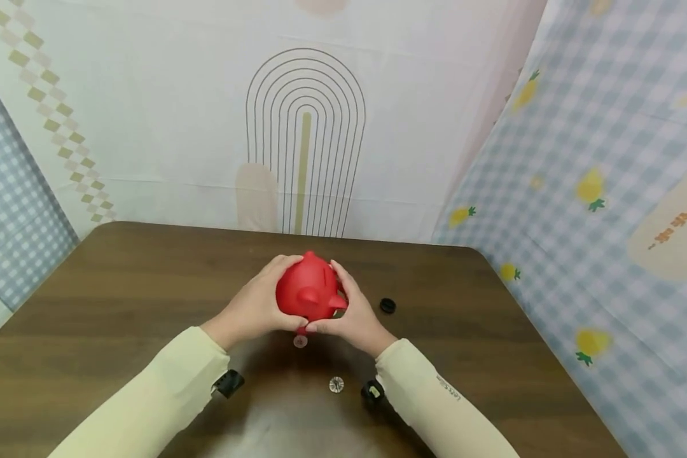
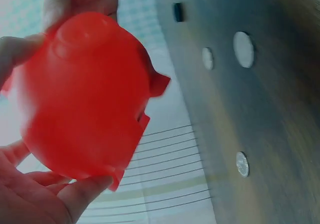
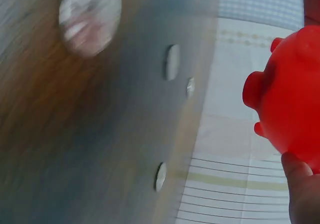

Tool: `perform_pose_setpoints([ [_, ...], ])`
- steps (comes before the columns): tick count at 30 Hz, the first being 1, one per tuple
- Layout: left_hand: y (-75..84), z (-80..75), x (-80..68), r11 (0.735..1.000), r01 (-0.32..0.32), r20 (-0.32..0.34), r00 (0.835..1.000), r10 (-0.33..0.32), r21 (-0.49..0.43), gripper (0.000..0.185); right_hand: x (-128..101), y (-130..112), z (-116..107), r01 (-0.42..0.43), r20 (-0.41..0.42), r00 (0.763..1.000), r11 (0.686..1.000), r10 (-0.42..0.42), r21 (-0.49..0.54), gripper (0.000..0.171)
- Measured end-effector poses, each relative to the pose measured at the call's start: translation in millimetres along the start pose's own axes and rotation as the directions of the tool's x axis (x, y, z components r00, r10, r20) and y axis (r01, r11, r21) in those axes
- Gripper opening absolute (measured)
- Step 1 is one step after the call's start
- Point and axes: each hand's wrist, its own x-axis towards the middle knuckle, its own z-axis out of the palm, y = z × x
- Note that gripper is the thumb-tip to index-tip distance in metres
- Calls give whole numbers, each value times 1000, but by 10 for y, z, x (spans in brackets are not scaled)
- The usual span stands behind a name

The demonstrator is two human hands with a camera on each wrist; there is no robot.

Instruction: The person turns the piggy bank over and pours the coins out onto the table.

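A round red piggy bank [image 1: 306,287] is held between both hands, raised above the table. My left hand [image 1: 257,302] grips its left side, the thumb low along the front. On the opposite side my right hand [image 1: 352,318] holds it, fingers over the far side and thumb underneath. A dark slot shows on its upper right in the head view, with stubby bumps on its body. Beneath it lie coins: one coin [image 1: 300,341] just below the thumbs and another coin [image 1: 336,385] closer to me. The right wrist view shows several coins, including a large, blurred coin [image 3: 90,17].
A small black round cap [image 1: 387,306] lies on the brown wooden table [image 1: 464,356], right of the hands. Behind the table hangs a white printed cloth [image 1: 194,114]; blue checked cloth [image 1: 607,235] covers the right side.
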Motion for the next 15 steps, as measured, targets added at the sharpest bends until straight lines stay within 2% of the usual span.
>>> perform_pose_setpoints([
  [3,-6,-21,-17,987,59,-5,998,-60,-152,91,14,-46,-26,-17,17,1000,996,16,92,97],
  [5,10,-32,-42,972,64,-23,997,-71,-228,89,22,-100,-41,-15,23,1000,994,12,112,94],
  [7,52,-44,-72,969,5,-60,998,-21,-247,89,6,-183,-60,22,17,1000,996,-24,85,94],
  [10,124,-53,-108,969,-94,-126,990,67,-228,91,-14,-297,-87,110,-2,994,994,-110,22,96],
  [12,152,-28,-130,964,-116,-140,987,84,-238,90,-34,-320,-97,139,-6,990,990,-139,-35,98],
  [15,90,50,-152,957,-132,-138,986,99,-258,90,-74,-293,-99,161,16,987,982,-160,-95,99],
])
